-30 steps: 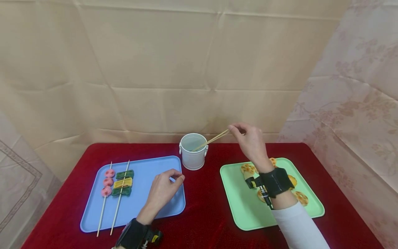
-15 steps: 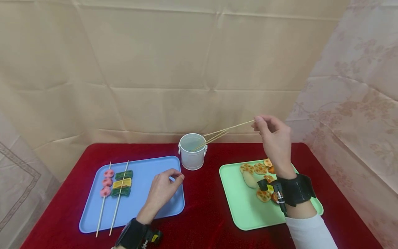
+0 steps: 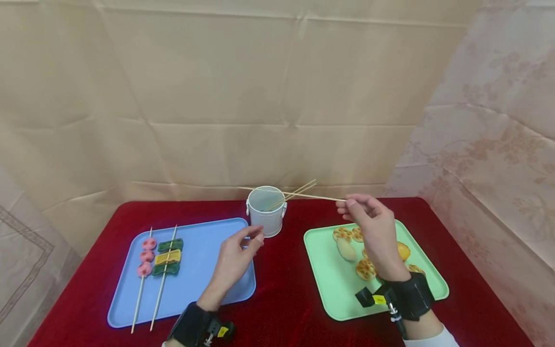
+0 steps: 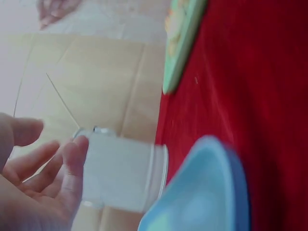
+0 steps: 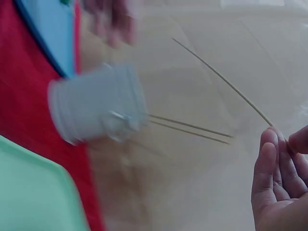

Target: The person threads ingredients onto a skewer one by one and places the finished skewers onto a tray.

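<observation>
Head view — right fingers [image 3: 357, 210] pinch 1 stick [image 3: 321, 197].

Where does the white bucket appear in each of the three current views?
Head: the white bucket stands just below the middle, slightly left.
Left wrist: left of centre, lower half, turned sideways by the camera.
Right wrist: left of centre, also sideways, blurred.
Shared landmark: the blue tray, at left, bottom and top left respectively.

Blue tray [image 3: 197, 258] and mint-green tray [image 3: 334, 289] brightening a red tabletop [image 3: 282, 289]

The bucket [image 3: 266, 221] is gleaming white, the skewers [image 3: 315, 196] straw-yellow; round pieces [image 3: 146, 256] are showing pink, flat pieces [image 3: 174, 256] green and yellow; a pale-pink cloth [image 3: 490, 144] is wearing brownish blossoms.
</observation>
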Demonstrator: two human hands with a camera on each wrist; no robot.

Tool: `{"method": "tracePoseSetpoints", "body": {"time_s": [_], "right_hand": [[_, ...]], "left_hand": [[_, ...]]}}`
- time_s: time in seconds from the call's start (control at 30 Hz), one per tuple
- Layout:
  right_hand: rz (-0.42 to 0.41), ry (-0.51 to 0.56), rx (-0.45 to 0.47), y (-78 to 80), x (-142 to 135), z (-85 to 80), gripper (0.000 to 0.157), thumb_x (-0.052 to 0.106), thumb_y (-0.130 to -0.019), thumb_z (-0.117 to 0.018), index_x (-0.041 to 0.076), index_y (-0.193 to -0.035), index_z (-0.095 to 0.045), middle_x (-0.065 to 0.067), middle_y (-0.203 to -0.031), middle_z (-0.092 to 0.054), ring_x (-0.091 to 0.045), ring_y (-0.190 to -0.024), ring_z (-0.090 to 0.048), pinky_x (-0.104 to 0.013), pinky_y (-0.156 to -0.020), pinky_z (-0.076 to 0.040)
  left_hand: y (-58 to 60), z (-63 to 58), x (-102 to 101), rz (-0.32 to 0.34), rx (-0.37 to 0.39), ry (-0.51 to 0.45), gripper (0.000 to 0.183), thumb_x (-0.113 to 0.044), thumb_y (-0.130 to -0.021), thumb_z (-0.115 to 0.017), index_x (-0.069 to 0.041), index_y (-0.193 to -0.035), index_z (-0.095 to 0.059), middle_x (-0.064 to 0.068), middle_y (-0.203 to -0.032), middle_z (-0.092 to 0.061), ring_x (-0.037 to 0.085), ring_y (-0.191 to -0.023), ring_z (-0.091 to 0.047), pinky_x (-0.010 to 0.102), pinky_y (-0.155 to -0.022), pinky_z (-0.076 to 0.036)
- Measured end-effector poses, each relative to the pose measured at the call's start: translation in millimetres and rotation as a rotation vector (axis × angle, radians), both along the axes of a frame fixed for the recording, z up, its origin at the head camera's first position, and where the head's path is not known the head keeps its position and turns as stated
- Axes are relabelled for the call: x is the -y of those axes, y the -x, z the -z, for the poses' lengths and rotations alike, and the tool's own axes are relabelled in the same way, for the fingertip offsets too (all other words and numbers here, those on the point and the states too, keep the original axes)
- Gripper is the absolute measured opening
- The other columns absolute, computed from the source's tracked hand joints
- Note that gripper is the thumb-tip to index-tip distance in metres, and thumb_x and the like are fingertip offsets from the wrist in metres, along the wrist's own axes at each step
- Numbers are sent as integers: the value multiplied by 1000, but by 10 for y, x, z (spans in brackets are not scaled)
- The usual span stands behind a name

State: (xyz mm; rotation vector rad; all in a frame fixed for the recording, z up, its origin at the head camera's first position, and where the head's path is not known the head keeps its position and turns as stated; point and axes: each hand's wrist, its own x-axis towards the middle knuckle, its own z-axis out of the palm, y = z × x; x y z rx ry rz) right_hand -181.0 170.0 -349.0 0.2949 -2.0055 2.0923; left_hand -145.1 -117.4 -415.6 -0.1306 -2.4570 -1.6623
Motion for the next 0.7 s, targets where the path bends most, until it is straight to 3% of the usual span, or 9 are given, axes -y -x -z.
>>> {"method": "tracePoseSetpoints", "body": {"time_s": [0.23, 0.43, 0.57, 0.7], "right_hand": [[-76, 76, 175, -115, 236, 431, 36, 20, -90, -67, -7, -112, -59, -15, -102, -71, -26, -91, -68, -36, -82, -53], [-134, 91, 239, -189, 399, 620, 41, 20, -89, -68, -12, -114, -57, -18, -102, -70, -25, -92, -68, -37, -83, -53], [-164, 68, 260, -213, 457, 671, 40, 20, -89, -68, -10, -114, -59, -19, -104, -69, -28, -95, -67, -40, -85, -52], [-177, 45, 278, -232, 516, 712, 40, 19, -89, -69, -10, -114, -58, -18, -102, -70, -27, -93, -67, -39, -84, -52]], "left_hand": [[-24, -13, -142, 74, 74, -428, 45, -23, -97, -58, -2, -136, -54, 14, -124, -63, 18, -101, -65, 28, -82, -53], [-63, -35, -270, 136, 155, -735, 47, -22, -99, -53, 0, -140, -48, 20, -131, -58, 29, -117, -57, 32, -91, -48], [-63, -28, -329, 142, 236, -864, 49, -21, -100, -52, 3, -142, -44, 20, -130, -57, 28, -118, -56, 34, -94, -46], [-53, -16, -367, 111, 298, -923, 52, -20, -100, -52, 8, -142, -41, 19, -127, -60, 26, -115, -59, 33, -93, -46]]}}
